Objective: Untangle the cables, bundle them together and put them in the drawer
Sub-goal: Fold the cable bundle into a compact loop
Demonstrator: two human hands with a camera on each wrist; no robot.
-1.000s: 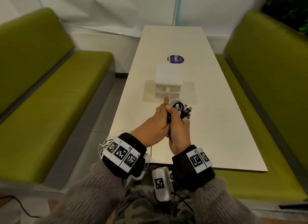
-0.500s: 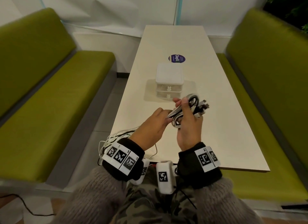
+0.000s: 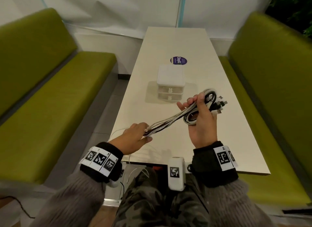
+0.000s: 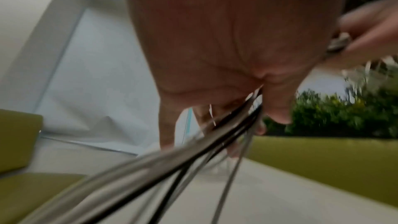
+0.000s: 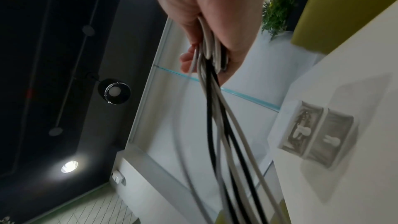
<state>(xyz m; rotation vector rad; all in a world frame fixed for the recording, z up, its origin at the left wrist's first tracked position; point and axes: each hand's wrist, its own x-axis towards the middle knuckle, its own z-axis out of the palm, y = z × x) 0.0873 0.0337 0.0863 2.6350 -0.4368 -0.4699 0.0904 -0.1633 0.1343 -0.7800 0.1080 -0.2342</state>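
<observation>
Several white and black cables (image 3: 168, 121) run taut between my two hands above the table. My right hand (image 3: 200, 118) grips the coiled part of the bundle (image 3: 209, 98), with plug ends (image 3: 221, 104) sticking out to its right. My left hand (image 3: 136, 137) pinches the strands near the table's near left corner; in the left wrist view the cables (image 4: 226, 125) pass between thumb and fingers. The right wrist view shows the cables (image 5: 213, 81) hanging from the fist. A small white drawer unit (image 3: 170, 82) with two closed drawers stands mid-table, beyond both hands.
Loose thin white cable ends (image 3: 118, 131) trail off the white table's (image 3: 228, 142) near left edge towards my lap. A round purple sticker (image 3: 178, 60) lies behind the drawer unit. Green benches (image 3: 50, 100) flank the table on both sides.
My hands have moved apart: the right went up and right with the coil, the left drew back to the left, stretching the cables straight between them.
</observation>
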